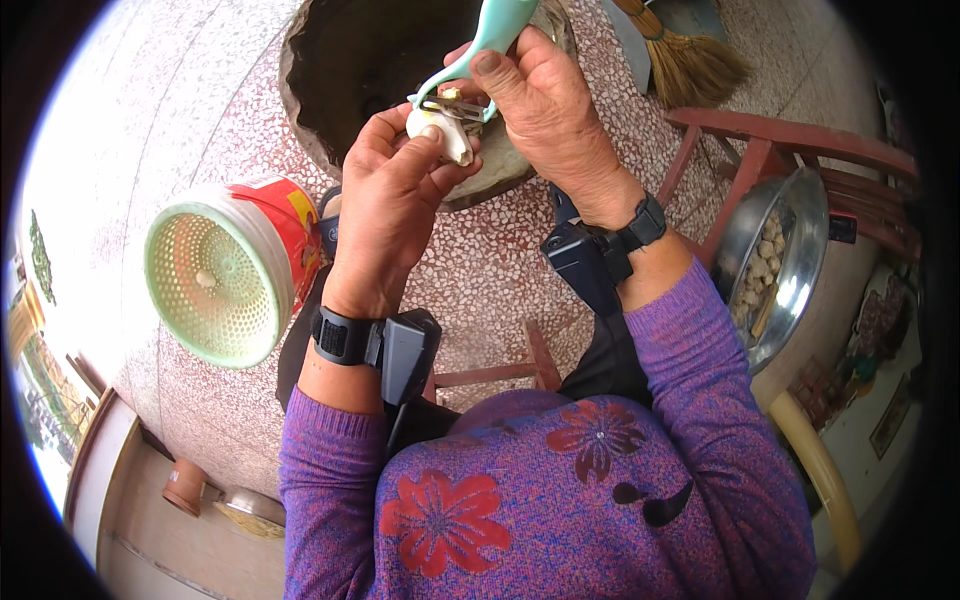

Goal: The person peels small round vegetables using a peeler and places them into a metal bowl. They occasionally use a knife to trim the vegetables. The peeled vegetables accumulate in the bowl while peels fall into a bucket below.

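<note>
My left hand (394, 199) holds a pale, partly peeled root vegetable (454, 140) between thumb and fingers. Its surface is mostly white, with a yellowish, ragged upper end. In my right hand (559, 124) is a mint-green Y-shaped peeler (499, 34), handle pointing up and away from me. The peeler's metal blade lies against the upper part of the root, and some fingertips are hidden behind it. Both hands are above the near side of a wide, dark, rough-rimmed vessel (491, 178) on the floor.
Left stands a red-and-white bucket (289, 217) topped by a pale green strainer (225, 330) with one small pale piece inside. Right, a metal basin (799, 277) of knobbly brown roots (761, 262) rests on a red wooden chair (787, 139). A straw broom (686, 67) lies beyond.
</note>
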